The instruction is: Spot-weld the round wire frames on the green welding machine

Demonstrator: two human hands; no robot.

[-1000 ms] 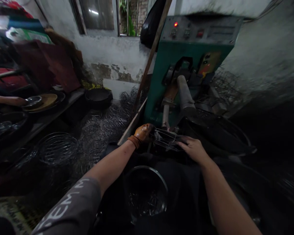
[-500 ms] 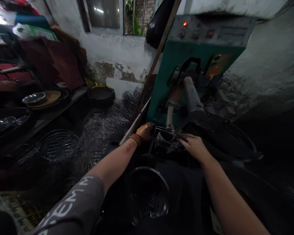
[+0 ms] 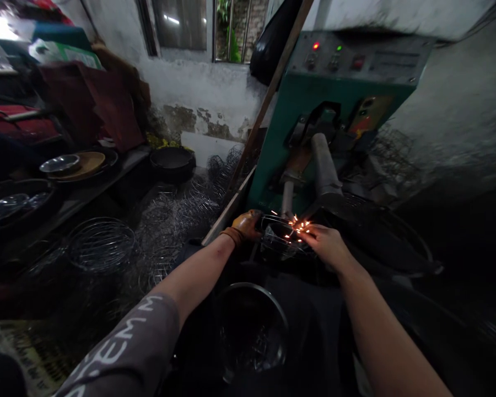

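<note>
My left hand (image 3: 248,225), in an orange-brown glove, is closed on the left side of a round wire frame (image 3: 279,242). My bare right hand (image 3: 324,242) pinches the frame's right side; exactly what lies between its fingertips is hard to see. Orange sparks (image 3: 300,227) fly where the frame meets the electrode (image 3: 288,198) of a green spot welder (image 3: 326,85). A thick metal arm (image 3: 326,162) of the machine slants down just above my right hand. Below, near my lap, stands a round container (image 3: 252,331) with a shiny rim and small wire pieces inside.
Tangled wire frames (image 3: 161,220) pile up on the left, with a wire rack (image 3: 101,245) in front. A bench (image 3: 124,165) holds pans and a steel bowl (image 3: 60,164). A wooden pole (image 3: 268,94) leans beside the welder; a dark basin (image 3: 397,237) lies right.
Sparks have burst out at the electrode tip, and a green light has come on at the welder's panel. Both hands keep nearly the same place on the wire frame.
</note>
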